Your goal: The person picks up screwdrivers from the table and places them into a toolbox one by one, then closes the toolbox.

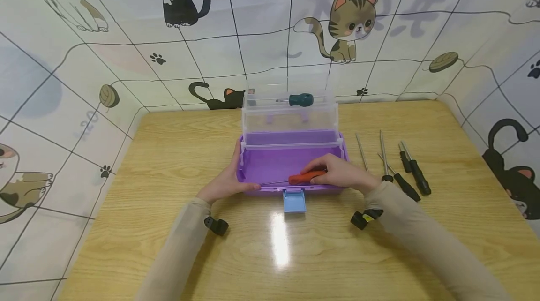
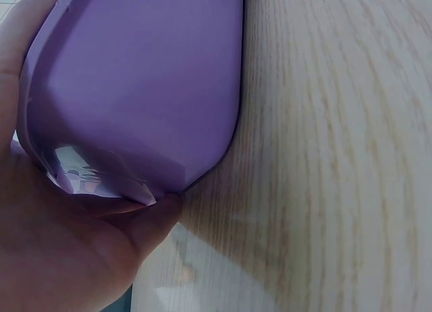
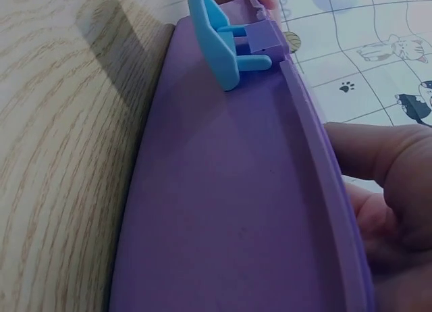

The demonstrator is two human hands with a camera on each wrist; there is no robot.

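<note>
A purple toolbox (image 1: 270, 162) stands on the table with its transparent lid (image 1: 291, 125) raised. My left hand (image 1: 223, 183) grips the box's left end, thumb on the front rim; the left wrist view shows fingers around the purple wall (image 2: 148, 75). Inside the box, near the front wall, my right hand (image 1: 339, 172) holds a screwdriver (image 1: 297, 179) by its red-orange handle, the thin shaft pointing left. That screwdriver is hidden behind the front wall (image 3: 223, 190) in the right wrist view. A blue latch (image 1: 294, 201) hangs open at the front.
A teal-handled screwdriver (image 1: 301, 100) lies in the raised lid section. Right of the box, several black-handled screwdrivers (image 1: 420, 176) lie on the wooden table (image 1: 185, 146), some partly behind the right forearm. A cat-patterned cloth (image 1: 261, 15) hangs behind.
</note>
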